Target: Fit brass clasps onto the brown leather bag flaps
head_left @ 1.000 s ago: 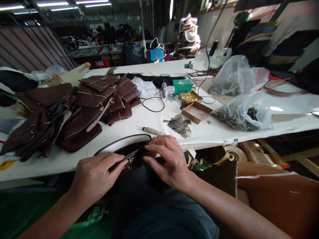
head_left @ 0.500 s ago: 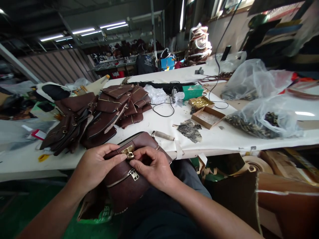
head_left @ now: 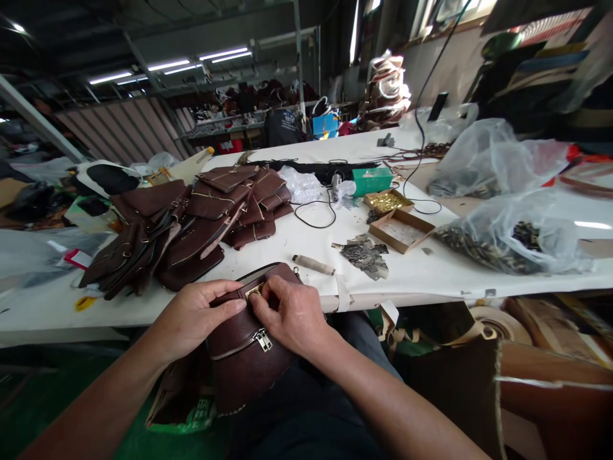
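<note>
A dark brown leather bag rests on my lap at the table's front edge, its upper rim facing up. My left hand is closed on the left side of that rim, thumb in front and fingers behind. On the bag's upper front sits a gold metal clasp. My right hand pinches at the clasp, and its thumb and forefinger cover most of it. Below runs a curved zip with a metal zip pull hanging free.
Several more brown bags are piled at the table's left. Thin metal plates, a wrapped stick, a carton of gold pieces and a clear plastic bag of metal parts lie rightward. A large cardboard box stands at lower right.
My right fingers have closed in over the clasp, whose hanging lock-shaped part is now hidden. The bag sits slightly lower and further right in view. My left hand keeps its hold.
</note>
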`<action>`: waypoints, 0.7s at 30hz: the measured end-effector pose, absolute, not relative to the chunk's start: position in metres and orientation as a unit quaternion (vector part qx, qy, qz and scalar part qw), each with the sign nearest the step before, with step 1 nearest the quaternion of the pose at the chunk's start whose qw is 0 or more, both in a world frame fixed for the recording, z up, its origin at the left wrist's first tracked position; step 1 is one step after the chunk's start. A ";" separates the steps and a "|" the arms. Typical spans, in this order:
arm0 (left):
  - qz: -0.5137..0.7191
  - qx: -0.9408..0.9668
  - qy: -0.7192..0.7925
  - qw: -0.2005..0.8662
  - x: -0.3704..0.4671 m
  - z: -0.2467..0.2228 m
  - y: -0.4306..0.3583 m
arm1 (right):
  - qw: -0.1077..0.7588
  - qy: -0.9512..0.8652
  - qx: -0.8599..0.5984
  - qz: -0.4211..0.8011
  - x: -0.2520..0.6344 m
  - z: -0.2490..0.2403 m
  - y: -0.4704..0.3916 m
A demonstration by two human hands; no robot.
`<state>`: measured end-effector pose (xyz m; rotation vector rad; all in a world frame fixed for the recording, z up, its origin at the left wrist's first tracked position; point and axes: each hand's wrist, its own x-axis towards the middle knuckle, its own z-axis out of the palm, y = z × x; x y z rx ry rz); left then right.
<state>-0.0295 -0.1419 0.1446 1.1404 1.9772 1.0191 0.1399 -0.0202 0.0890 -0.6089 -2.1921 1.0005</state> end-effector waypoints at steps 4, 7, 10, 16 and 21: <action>0.388 0.435 0.750 0.313 -0.027 0.142 -0.140 | 0.323 -0.861 -0.208 0.334 0.141 0.089 -0.018; 0.396 0.428 0.749 0.316 -0.025 0.142 -0.139 | 0.358 -0.846 -0.182 0.352 0.141 0.084 -0.018; 0.398 0.428 0.746 0.320 -0.025 0.143 -0.138 | 0.396 -0.807 -0.184 0.399 0.140 0.076 -0.020; 0.393 0.429 0.742 0.334 -0.025 0.143 -0.138 | 0.447 -0.769 -0.156 0.430 0.134 0.060 -0.025; 0.389 0.426 0.740 0.347 -0.027 0.139 -0.139 | 0.438 -0.795 -0.152 0.391 0.135 0.060 -0.025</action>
